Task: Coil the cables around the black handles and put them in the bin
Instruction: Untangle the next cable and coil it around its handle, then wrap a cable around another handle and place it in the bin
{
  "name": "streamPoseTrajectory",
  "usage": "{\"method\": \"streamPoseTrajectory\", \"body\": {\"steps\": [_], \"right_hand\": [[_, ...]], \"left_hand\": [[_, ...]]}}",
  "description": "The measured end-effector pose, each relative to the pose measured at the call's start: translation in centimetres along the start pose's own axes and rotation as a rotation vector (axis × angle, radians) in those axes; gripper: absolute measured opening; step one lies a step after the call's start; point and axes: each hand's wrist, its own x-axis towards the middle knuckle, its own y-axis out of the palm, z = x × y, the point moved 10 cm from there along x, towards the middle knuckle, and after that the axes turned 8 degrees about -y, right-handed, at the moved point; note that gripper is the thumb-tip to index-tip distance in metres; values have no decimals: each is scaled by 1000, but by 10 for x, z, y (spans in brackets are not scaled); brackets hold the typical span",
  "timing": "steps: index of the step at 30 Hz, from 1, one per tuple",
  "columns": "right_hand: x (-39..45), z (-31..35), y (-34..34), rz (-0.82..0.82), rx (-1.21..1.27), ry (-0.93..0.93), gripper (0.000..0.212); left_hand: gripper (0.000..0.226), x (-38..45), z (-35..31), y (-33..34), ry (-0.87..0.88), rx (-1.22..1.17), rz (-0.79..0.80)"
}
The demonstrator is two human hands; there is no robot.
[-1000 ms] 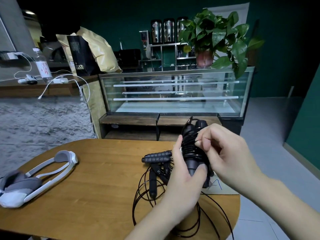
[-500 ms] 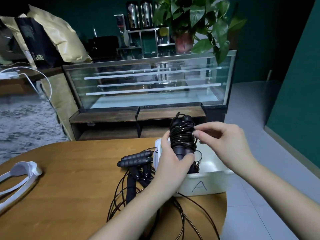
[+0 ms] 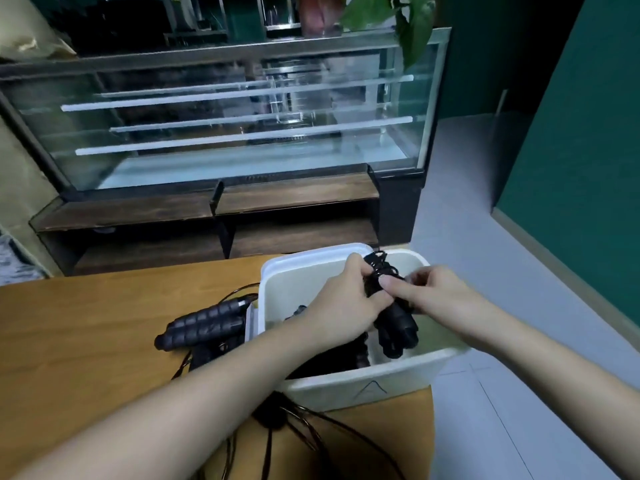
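Note:
A pair of black handles with cable coiled round them hangs over the inside of the white bin, which stands at the right end of the wooden table. My left hand grips the coiled upper part from the left. My right hand pinches the coil from the right with thumb and fingers. More black handles lie on the bin's floor under my left wrist, partly hidden. Another ribbed black handle pair lies on the table left of the bin, with loose black cable trailing to the near edge.
The wooden table ends just right of the bin, with grey floor beyond. A glass display case on a dark wooden stand sits behind the table. A green wall runs along the right.
Both hands have carried the coiled handles forward and down, from above the table to inside the bin's opening. The view has tilted down and right; the white headset has left the frame.

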Motion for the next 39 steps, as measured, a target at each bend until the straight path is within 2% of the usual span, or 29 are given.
{"method": "streamPoseTrajectory", "body": {"steps": [3, 5, 9, 12, 13, 16, 18, 20, 22, 25, 28, 32, 37, 39], "right_hand": [[8, -27, 14, 131, -102, 109, 42], [13, -38, 23, 214, -150, 168, 34], [21, -49, 38, 292, -133, 273, 36], [27, -54, 49, 349, -165, 304, 7], [29, -56, 51, 372, -218, 299, 11], [30, -46, 52, 462, -706, 165, 26], [31, -35, 57, 460, -909, 45, 33], [33, -25, 62, 428, -1033, -67, 28], [32, -17, 61, 386, -1127, -98, 12], [28, -17, 64, 400, -1312, -100, 26], [24, -11, 63, 403, -1413, -150, 26], [17, 21, 52, 252, -1341, -224, 18], [-19, 91, 58, -44, -1126, -439, 38], [-40, 114, 74, -89, -1029, -519, 41]], "left_hand": [[44, 17, 9, 17, -87, 94, 74], [49, 23, 13, 26, -140, 127, 101], [64, 30, 9, 32, -98, 342, 34], [63, 37, 11, 40, -72, 403, 48], [59, 39, 12, 42, -63, 413, 60], [50, 45, 14, 50, -35, 474, 98], [36, 49, 17, 52, -26, 484, 106], [29, 51, 20, 53, -14, 466, 128], [24, 53, 22, 53, 1, 474, 160], [16, 52, 22, 51, 30, 491, 215], [14, 50, 27, 41, 31, 467, 217], [22, 19, 17, -8, 82, 273, 45], [17, -46, 16, -126, 172, -108, -359], [20, -70, 39, -174, 160, -181, -502]]}}
